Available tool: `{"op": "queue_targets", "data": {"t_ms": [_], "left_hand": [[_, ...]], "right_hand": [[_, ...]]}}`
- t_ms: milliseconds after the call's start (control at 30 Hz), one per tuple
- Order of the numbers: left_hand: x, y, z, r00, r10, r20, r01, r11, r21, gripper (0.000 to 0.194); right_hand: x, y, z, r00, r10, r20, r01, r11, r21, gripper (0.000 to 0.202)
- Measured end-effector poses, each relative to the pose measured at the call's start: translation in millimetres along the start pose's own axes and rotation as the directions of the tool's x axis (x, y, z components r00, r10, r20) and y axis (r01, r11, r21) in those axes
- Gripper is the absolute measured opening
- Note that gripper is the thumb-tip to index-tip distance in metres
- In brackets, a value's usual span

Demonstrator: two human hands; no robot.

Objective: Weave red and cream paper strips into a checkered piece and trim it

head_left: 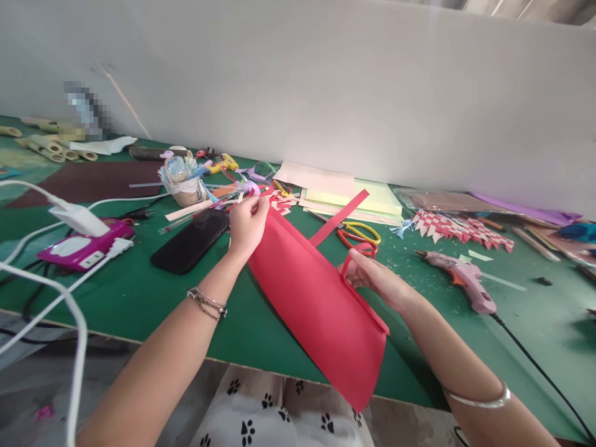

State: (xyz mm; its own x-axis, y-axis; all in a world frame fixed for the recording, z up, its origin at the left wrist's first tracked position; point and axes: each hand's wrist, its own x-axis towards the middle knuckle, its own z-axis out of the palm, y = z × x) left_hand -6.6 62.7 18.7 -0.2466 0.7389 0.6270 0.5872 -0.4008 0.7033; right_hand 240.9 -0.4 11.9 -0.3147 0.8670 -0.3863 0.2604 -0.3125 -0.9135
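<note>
A large sheet of red paper (321, 304) is held tilted over the front edge of the table, with a narrow fold along its upper edge. My left hand (249, 226) pinches its upper left corner. Around the folded edge near the middle, my right hand (367, 276) is closed, and a curled red strip rises by its fingers. A loose red paper strip (342, 217) lies just behind the sheet. Scissors with yellow and red handles (361, 233) rest on the table right behind my right hand.
On the green table (223, 329) lie a black phone (190, 242), a pink glue gun (460, 276), a purple power strip (86, 245) with white cables, pale paper sheets (358, 192), a woven red-and-white paper piece (460, 230) and a decorated pot (186, 183). Bamboo pieces (51, 146) are at far left.
</note>
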Motion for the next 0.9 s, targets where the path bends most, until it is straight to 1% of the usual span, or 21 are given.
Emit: {"op": "queue_targets", "data": {"t_ms": [67,167,267,333,400,467,600,667,767,833,900], "left_hand": [[-1.4,0.1,1.8,1.0,0.007,0.014,-0.007,1.0,-0.005,0.037],[-2.9,0.0,3.8,0.999,0.005,0.031,-0.005,1.0,-0.016,0.036],[-2.4,-0.7,3.3,0.999,0.013,0.03,-0.013,1.0,-0.002,0.036],[-1.4,-1.5,2.0,1.0,0.015,0.022,-0.015,1.0,0.013,0.036],[-0.4,-2.1,0.8,1.0,0.004,0.014,-0.005,1.0,0.021,0.037],[0.2,-2.5,-0.1,1.0,-0.01,0.007,0.01,1.0,0.019,0.038],[1.9,-3.1,-1.2,1.0,-0.013,0.005,0.013,1.0,0.014,0.038],[3.6,-4.3,-2.3,1.0,-0.015,0.0,0.015,1.0,0.008,0.038],[6.7,-7.3,-4.8,0.999,-0.029,-0.035,0.029,1.0,-0.004,0.038],[8.1,-9.3,-6.0,0.998,-0.037,-0.055,0.036,0.999,-0.007,0.038],[8.2,-10.7,-6.3,0.998,-0.037,-0.056,0.037,0.999,-0.003,0.038]], "right_hand": [[-4.6,-3.0,4.9,1.0,0.024,0.014,-0.022,0.993,-0.113,0.056],[-8.8,-5.1,10.3,0.998,0.06,0.002,-0.057,0.964,-0.259,0.049],[-7.2,-3.8,9.3,1.0,0.007,0.011,-0.003,0.951,-0.308,0.046],[-4.8,-2.4,6.7,0.999,-0.011,0.041,0.022,0.955,-0.296,0.047],[-3.0,-1.0,4.3,0.996,-0.013,0.086,0.034,0.969,-0.243,0.046],[-1.9,0.4,2.7,0.995,-0.01,0.098,0.029,0.981,-0.193,0.046],[-0.1,2.2,-0.3,0.999,-0.012,0.044,0.019,0.987,-0.16,0.049],[1.2,1.7,-2.9,0.999,-0.032,0.037,0.037,0.986,-0.16,0.048],[3.8,0.3,-7.7,0.999,-0.037,0.03,0.042,0.983,-0.181,0.048],[4.8,-0.8,-9.8,0.999,-0.026,-0.022,0.021,0.98,-0.198,0.049],[3.9,-2.1,-9.5,0.994,-0.033,-0.108,0.012,0.982,-0.19,0.05]]}}
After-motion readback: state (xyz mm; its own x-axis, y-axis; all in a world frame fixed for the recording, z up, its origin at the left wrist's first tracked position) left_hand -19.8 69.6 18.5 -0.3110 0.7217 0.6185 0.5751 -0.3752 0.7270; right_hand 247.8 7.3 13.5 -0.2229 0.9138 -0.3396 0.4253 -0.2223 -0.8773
